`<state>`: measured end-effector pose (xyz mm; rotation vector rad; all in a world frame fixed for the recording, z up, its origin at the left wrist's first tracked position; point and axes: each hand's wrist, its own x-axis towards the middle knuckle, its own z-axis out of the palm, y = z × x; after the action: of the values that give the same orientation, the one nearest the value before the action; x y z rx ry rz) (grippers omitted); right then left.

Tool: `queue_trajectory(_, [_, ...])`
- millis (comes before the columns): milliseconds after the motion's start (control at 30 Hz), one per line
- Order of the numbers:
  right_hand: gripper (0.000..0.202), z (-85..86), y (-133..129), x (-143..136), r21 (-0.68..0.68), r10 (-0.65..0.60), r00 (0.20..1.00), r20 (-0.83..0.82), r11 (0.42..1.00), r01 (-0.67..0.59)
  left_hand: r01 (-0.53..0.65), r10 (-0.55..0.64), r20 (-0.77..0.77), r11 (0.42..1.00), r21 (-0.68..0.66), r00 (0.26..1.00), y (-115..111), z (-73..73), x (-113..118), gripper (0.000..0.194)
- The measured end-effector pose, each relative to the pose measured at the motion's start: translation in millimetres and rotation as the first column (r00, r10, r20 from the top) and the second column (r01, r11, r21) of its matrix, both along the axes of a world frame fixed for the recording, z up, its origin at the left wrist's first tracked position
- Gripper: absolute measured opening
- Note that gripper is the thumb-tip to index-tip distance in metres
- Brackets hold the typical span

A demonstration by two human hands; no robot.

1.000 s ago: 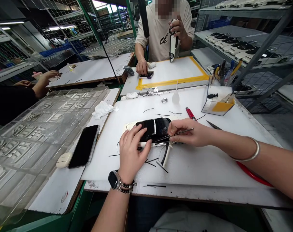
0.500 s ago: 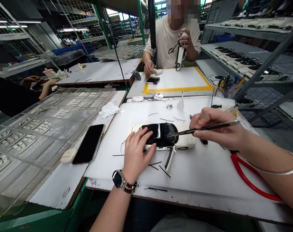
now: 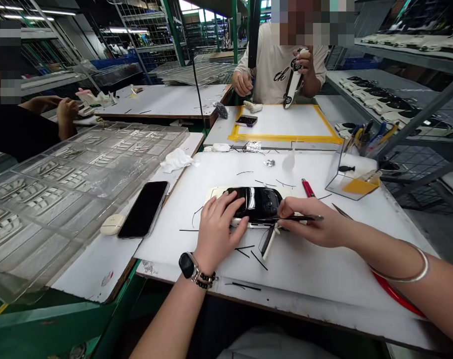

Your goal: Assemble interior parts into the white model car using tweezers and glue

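Observation:
A white model car (image 3: 288,190) with a glossy black roof sits on the white work mat, its near-side door (image 3: 270,241) swung outward. My left hand (image 3: 219,219) lies on the car's roof, fingers spread and thumb along the near side. Pinched in my right hand (image 3: 314,218) is a pair of dark metal tweezers (image 3: 304,218), their tips low at the near edge of the roof, above the open door. My right fingers cover part of the car's end. Thin black strips (image 3: 258,260) lie scattered around the car.
A phone (image 3: 143,209) and a cream case (image 3: 112,224) lie at left beside clear compartment trays (image 3: 62,189). A red-handled tool (image 3: 307,188) and a clear pen holder (image 3: 351,174) stand right. Across the table, a co-worker holds another model car (image 3: 293,85).
My right hand has moved left and down, bringing the tweezers from above the rear glass to the roof's near edge. My left hand stays on the car. The view has shifted right.

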<state>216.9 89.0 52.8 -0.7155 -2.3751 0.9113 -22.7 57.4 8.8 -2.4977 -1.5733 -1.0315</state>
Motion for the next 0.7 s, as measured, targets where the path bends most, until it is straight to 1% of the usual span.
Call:
queue_trajectory(533, [0.012, -5.3, 3.2, -2.7, 0.027, 0.038, 0.999, 0.000, 0.999, -0.038, 0.002, -0.002, 0.003, 1.000, 0.001, 1.000, 0.0, 1.7, 0.6, 0.033])
queue_trajectory(633, [0.012, 0.1, 2.9, -0.5, 0.030, 0.011, 1.000, -0.008, 0.999, -0.011, 0.005, -0.005, 0.007, 1.000, -0.001, 1.000, -0.2, 2.1, 0.6, 0.034])
queue_trajectory(700, [0.010, 9.6, 0.2, 3.5, 0.033, 0.027, 0.998, -0.049, 0.999, -0.025, 0.005, -0.005, 0.011, 1.000, 0.000, 1.000, -0.5, 2.3, 0.6, 0.034])
